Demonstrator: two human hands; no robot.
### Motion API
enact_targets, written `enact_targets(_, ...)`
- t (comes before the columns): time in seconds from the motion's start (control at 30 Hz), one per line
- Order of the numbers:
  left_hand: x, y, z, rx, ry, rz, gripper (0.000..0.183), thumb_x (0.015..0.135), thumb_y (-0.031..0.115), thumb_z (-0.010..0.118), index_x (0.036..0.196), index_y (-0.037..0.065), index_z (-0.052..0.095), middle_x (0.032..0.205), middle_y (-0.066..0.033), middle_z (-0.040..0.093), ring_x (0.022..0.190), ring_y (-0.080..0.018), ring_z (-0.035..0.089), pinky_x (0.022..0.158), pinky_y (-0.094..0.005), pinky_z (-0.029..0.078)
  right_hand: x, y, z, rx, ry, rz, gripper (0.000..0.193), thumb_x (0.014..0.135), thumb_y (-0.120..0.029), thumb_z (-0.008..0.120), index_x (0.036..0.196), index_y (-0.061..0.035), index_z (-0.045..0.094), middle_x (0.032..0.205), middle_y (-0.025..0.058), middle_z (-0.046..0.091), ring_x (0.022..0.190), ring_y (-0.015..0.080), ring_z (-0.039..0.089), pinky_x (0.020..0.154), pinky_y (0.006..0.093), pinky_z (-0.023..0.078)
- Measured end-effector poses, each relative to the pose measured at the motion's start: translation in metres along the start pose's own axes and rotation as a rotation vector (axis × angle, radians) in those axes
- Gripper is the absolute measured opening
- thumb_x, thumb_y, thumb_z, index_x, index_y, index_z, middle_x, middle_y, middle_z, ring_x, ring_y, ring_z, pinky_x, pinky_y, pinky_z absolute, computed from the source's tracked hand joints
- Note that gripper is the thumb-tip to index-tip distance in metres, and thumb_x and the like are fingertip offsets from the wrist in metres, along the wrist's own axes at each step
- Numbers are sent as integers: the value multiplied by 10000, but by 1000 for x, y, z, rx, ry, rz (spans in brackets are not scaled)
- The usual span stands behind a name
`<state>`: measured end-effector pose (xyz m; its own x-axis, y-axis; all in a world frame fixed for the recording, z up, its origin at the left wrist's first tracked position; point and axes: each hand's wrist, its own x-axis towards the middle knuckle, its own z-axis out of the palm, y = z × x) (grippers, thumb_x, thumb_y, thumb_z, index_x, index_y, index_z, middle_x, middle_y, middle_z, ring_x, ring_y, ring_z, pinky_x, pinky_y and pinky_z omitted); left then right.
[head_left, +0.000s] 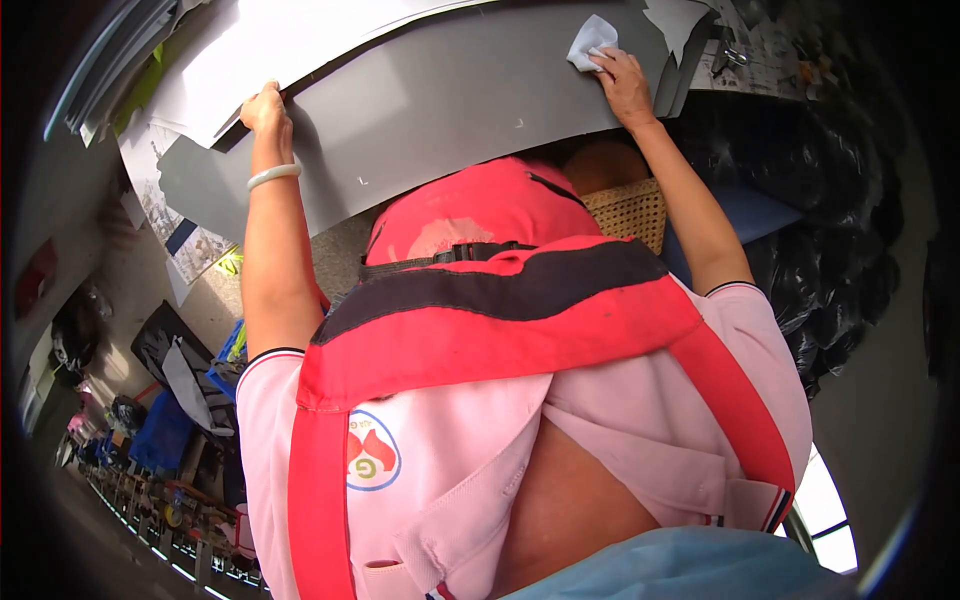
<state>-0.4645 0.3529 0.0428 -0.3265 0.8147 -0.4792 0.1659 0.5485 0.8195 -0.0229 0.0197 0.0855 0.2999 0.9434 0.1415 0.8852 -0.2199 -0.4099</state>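
A wide grey sheet (450,105) with small pale corner marks lies across the work surface before me. My left hand (266,110), with a pale bangle on its wrist, is closed on the near edge of a white sheet (235,60) that overlaps the grey one's far side. Toward the right end of the grey sheet, my right hand (626,88) pinches a crumpled white cloth (592,44) and rests it against the surface. The fingertips of my left hand are partly hidden.
More sheets are stacked at the far left (125,60). A metal clip-like item (735,57) lies on printed paper at the right. Black plastic bags (815,210) crowd the right side, near a woven cane seat (628,213). Blue crates (162,432) stand on the left.
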Motion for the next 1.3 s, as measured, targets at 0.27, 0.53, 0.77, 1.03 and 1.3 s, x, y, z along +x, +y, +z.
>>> enact_targets(0.27, -2, 0, 10, -44, -38, 13, 327, 769, 16, 735, 1024, -85, 557, 924, -128, 641, 728, -190, 650, 675, -308, 573, -34, 31, -25, -48, 114, 186, 232, 813, -127, 734, 1039, -76, 738, 1113, 120, 678, 1069, 324, 616, 937, 381, 490)
enact_targets(0.53, -8, 9, 17, -30, -8, 26, 350, 764, -3, 703, 1065, -77, 540, 890, -125, 637, 703, -194, 654, 674, -312, 567, -8, 12, -4, 116, 225, 359, 229, 820, -134, 733, 1038, -65, 735, 1118, 103, 675, 1059, 306, 619, 927, 376, 490)
enact_targets(0.77, -11, 19, 5, -250, -47, -76, 126, 918, 56, 623, 958, -59, 590, 916, -123, 622, 764, -254, 659, 652, -359, 615, 44, -132, 71, 151, 26, -33, 221, 839, -182, 733, 1048, -108, 732, 1079, 65, 640, 1038, 288, 587, 884, 403, 499)
enact_targets(1.03, -15, 81, 1, -688, -255, -358, 178, 958, 69, 612, 1030, -82, 551, 1066, -187, 559, 918, -296, 628, 784, -423, 638, 86, -214, 100, 192, -251, -517, 171, 892, -176, 675, 1060, -154, 694, 1144, 35, 631, 1063, 261, 606, 878, 375, 543)
enact_targets(1.3, -54, 66, -29, -696, -275, -293, 167, 965, 89, 597, 1027, -63, 561, 1046, -172, 570, 908, -281, 627, 781, -417, 625, 140, -201, 117, 99, -93, -82, 249, 844, -180, 731, 1087, -129, 729, 1108, 60, 640, 1079, 278, 593, 904, 401, 509)
